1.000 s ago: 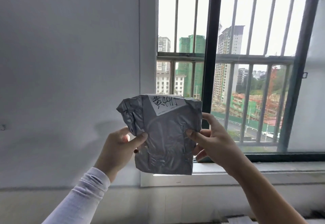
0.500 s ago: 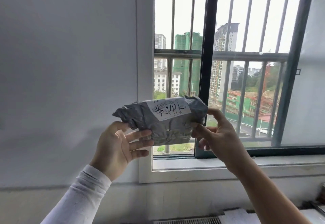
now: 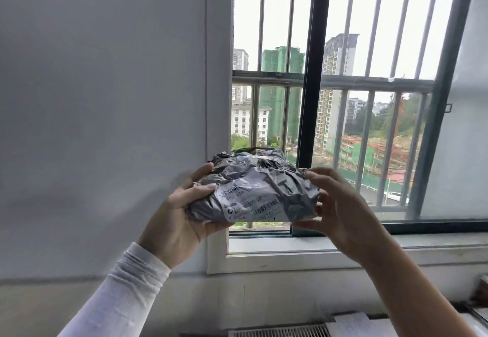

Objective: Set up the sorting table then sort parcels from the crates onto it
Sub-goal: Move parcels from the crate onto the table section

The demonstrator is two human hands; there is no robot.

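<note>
parcel | left hand, right hand grip its ends | window behind

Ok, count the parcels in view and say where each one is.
1. The grey parcel is held up in front of the window, between the left hand and right hand. Others may lie below the frame.

Crumpled grey parcel held up horiz, barcode label facing cam

One parcel, two hands.
</note>
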